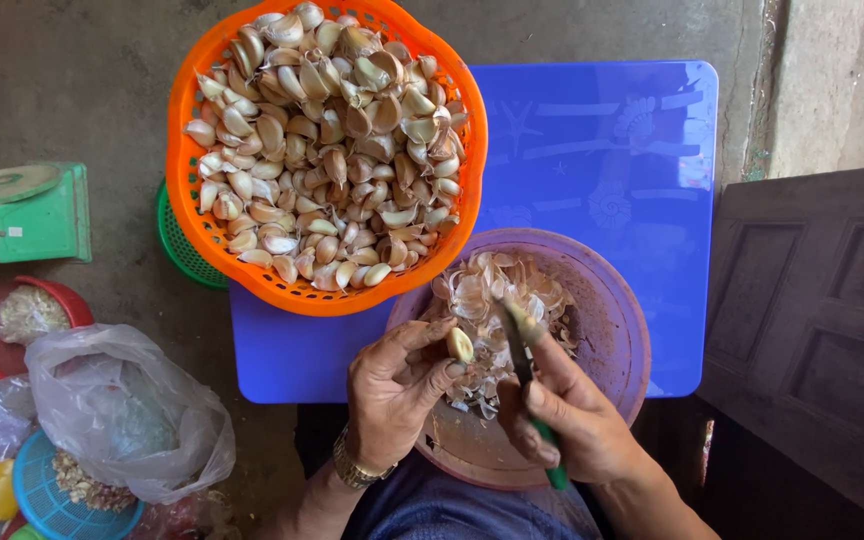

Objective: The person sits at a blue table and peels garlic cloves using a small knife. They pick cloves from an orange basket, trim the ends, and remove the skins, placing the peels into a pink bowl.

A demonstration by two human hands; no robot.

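One clear plastic bag (127,415) beside green scale (27,213)

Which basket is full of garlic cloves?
The big orange basket on the blue table. The green basket is tucked beneath it, and the small blue basket sits on the floor.

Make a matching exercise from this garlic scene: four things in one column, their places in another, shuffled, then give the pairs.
Things:
1. garlic clove
2. knife
3. orange basket
4. dry garlic skins

Places:
A. in the purple bowl
B. on the blue table, piled with unpeeled cloves
C. in the fingertips of the left hand
D. in the right hand, green handle low

Pairs: 1-C, 2-D, 3-B, 4-A
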